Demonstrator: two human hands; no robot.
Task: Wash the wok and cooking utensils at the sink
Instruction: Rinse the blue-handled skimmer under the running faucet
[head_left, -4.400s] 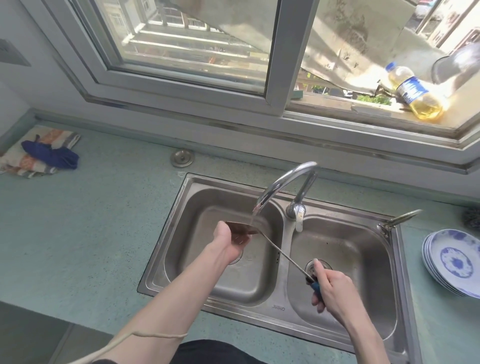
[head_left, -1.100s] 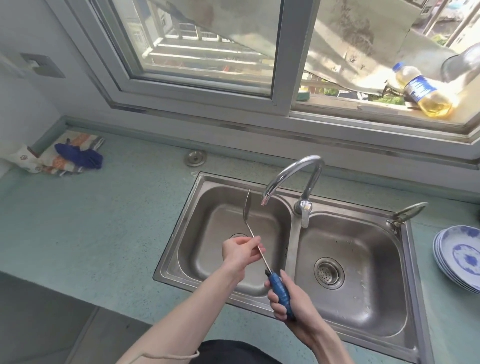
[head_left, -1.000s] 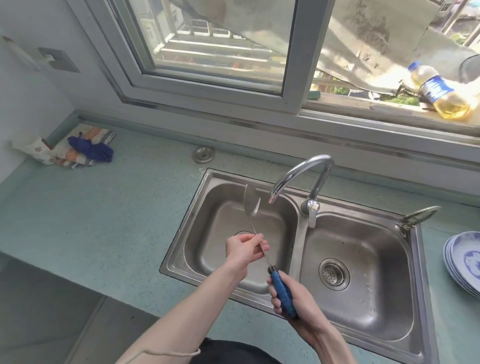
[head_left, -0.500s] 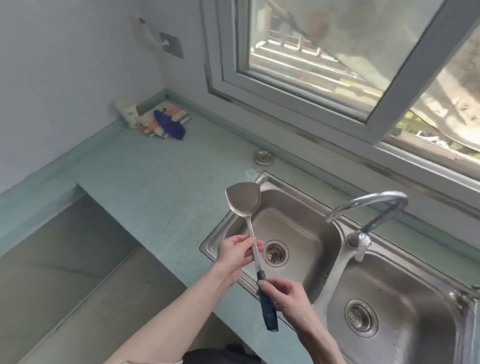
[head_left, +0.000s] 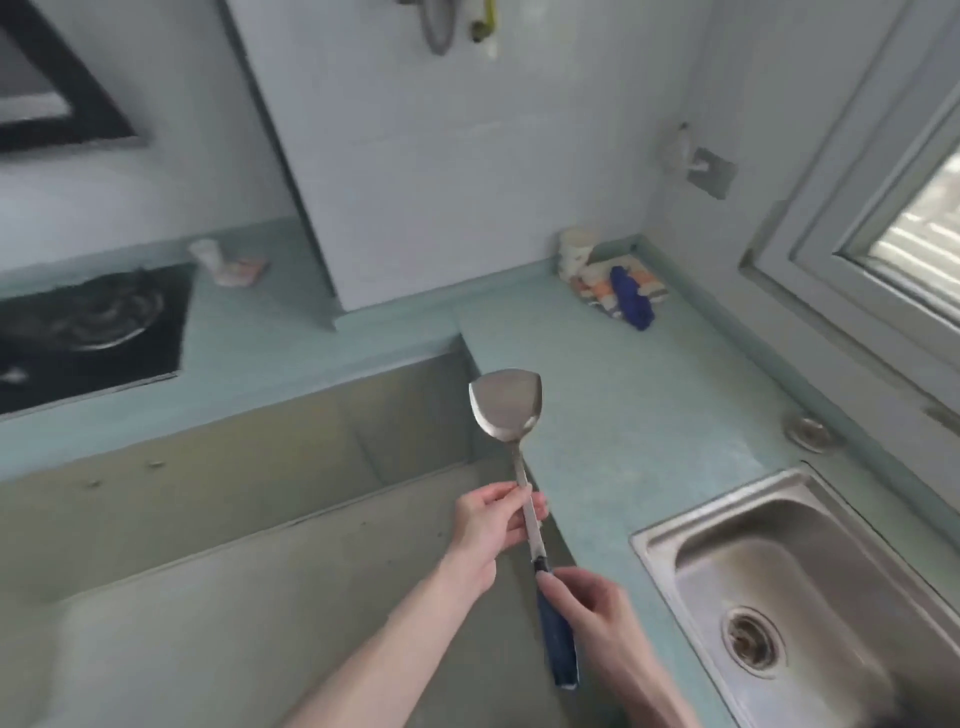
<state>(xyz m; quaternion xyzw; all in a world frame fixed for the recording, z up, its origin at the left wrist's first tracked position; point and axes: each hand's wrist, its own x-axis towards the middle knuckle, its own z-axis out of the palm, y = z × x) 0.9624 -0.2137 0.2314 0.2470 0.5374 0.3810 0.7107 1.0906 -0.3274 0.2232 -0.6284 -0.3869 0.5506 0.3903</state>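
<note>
Holding: spatula (head_left: 506, 402), blade upright toward 12 o'clock.
Left hand (head_left: 491, 525): pinches metal shaft.
Right hand (head_left: 592, 610): grips blue handle.
Sink (head_left: 654, 543): 4 o'clock.

Glossy metal spatula (head_left: 506, 402) with matt blue handle, brushed steel sink (head_left: 810, 566), speckled matt countertop (head_left: 623, 405)

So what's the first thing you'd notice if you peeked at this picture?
A shiny metal spatula held upright in the middle, the left hand pinching its shaft and the right hand gripping its blue handle. A steel sink sits at lower right, a black stove at far left.
</note>
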